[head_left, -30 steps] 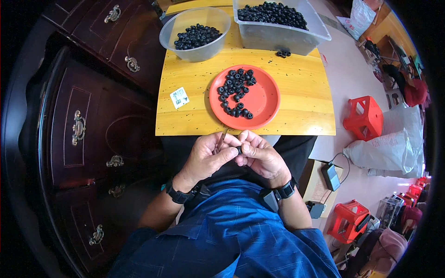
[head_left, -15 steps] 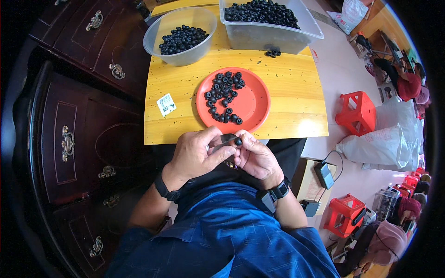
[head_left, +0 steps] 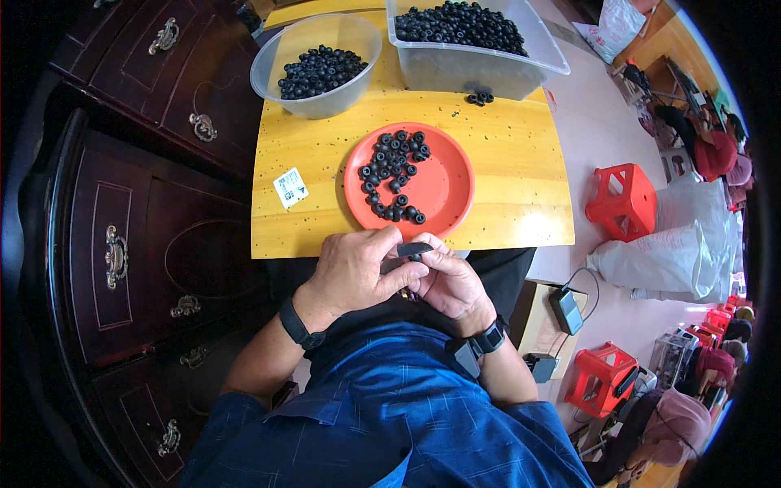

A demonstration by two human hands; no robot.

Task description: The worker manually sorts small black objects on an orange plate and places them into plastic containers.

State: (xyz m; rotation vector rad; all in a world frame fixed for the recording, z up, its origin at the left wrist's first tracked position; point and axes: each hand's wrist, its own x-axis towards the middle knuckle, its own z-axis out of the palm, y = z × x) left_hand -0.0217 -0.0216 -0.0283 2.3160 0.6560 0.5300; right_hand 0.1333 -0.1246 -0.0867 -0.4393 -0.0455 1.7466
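My left hand (head_left: 355,267) is closed on a small dark, flat blade (head_left: 414,248), its tip pointing toward my right hand. Between the fingers of my right hand (head_left: 452,281) is a small black ring-shaped piece (head_left: 416,258), right under the blade and partly covered by it. Both hands meet just off the table's near edge, above my lap. Just beyond them sits an orange-red plate (head_left: 446,183) with several black ring-shaped pieces (head_left: 394,167), mostly over its left half.
On the yellow table (head_left: 521,179) stand a clear round bowl (head_left: 325,106) and a clear rectangular bin (head_left: 472,71), both holding black pieces. A printed label (head_left: 290,187) lies left of the plate. Dark drawers (head_left: 122,252) flank the left; red stools (head_left: 622,202) and white sacks (head_left: 659,256) stand right.
The blade has swung across the top of the black piece, which showed more fully before. Both hands stay together at nearly the same place.
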